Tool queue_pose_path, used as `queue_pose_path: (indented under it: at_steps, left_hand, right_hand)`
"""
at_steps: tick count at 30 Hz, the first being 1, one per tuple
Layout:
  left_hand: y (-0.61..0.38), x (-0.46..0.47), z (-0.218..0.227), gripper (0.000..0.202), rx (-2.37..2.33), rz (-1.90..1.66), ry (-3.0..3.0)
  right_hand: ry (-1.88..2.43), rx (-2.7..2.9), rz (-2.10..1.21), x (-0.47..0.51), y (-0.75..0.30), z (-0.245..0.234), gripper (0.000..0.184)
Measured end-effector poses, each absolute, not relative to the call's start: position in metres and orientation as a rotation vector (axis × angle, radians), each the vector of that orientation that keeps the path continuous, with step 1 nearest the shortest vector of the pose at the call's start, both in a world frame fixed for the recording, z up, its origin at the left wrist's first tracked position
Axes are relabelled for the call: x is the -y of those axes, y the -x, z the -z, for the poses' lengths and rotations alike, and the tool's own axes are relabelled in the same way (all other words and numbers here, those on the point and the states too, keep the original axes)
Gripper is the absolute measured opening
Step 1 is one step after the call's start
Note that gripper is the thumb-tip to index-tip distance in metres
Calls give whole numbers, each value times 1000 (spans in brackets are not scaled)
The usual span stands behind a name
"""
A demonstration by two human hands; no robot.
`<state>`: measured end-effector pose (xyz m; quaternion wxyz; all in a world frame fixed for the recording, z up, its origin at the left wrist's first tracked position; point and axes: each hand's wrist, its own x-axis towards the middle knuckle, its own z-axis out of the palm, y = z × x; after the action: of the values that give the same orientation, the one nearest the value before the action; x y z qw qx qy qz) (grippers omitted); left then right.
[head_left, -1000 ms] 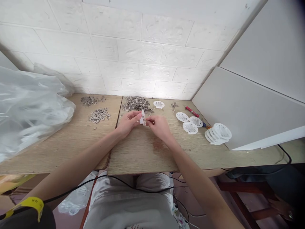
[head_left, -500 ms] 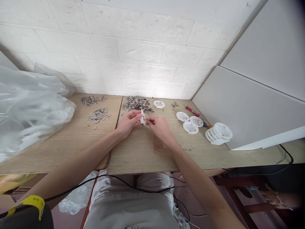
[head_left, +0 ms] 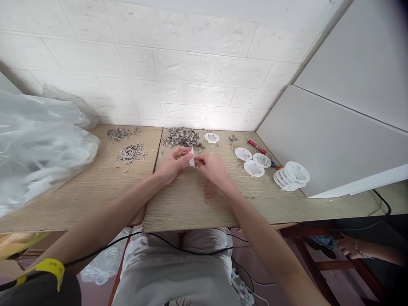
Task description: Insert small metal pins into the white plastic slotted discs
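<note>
Upright and nearly edge-on, a round white plastic plate is pinched between the thumb and fingers of my left hand. My right hand is closed just to the right of the plate, fingertips pressed together against its face. Whatever those fingertips hold is too small to make out. Behind my hands lies a heap of small metal pieces. A similar white plate with slots lies flat beside the heap.
Right of my hands lie several white plates, a red pen-like object and a stack of plates. Two small metal piles and a large clear plastic bag are on the left. Another person's hand shows below the table.
The plate in my left hand has turned more upright and edge-on. My right fingertips stay close against it. The other person's hand at lower right has moved up and left.
</note>
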<state>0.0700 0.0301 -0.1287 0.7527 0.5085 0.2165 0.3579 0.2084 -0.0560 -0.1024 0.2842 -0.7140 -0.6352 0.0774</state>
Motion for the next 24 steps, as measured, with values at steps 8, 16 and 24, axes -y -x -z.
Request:
queue_pose_path:
  at_steps: [8,16,24]
  left_hand:
    - [-69,-33,130,38,-451,-842,-1105]
    - [-69,-31,132,40,-507,-827,-1164]
    - [-69,-29,131,40,-467,-801,-1131]
  right_hand:
    - [1850,1630,-249,56,-209,102,24]
    - [2006,1651,-192,61,-201,93,23]
    - [1955,1730,-159,62,-204,94,24]
